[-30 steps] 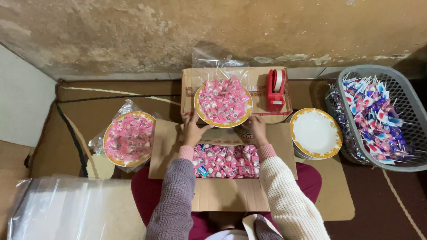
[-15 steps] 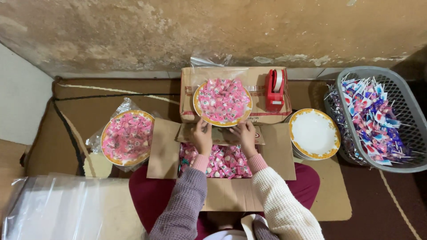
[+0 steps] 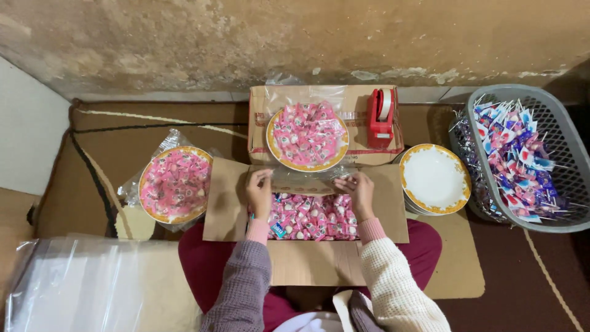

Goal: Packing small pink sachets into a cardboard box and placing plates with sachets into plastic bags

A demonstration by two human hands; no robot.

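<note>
My left hand [image 3: 259, 192] and right hand [image 3: 358, 192] each pinch an edge of the clear plastic wrap [image 3: 301, 181] stretched under the yellow-rimmed plate of pink wrapped candies [image 3: 306, 136], which sits on a closed brown cardboard box [image 3: 353, 98] beside a red tape dispenser [image 3: 381, 117], above the open carton of pink candies [image 3: 307, 216].

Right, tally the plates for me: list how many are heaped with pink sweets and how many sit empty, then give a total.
Gold-rimmed round plates heaped with pink wrapped sweets: 2 (one on the closed cardboard box, one in clear wrap on the left)
Empty white gold-rimmed plates, top of a stack: 1 showing in full
Total: 3
</note>
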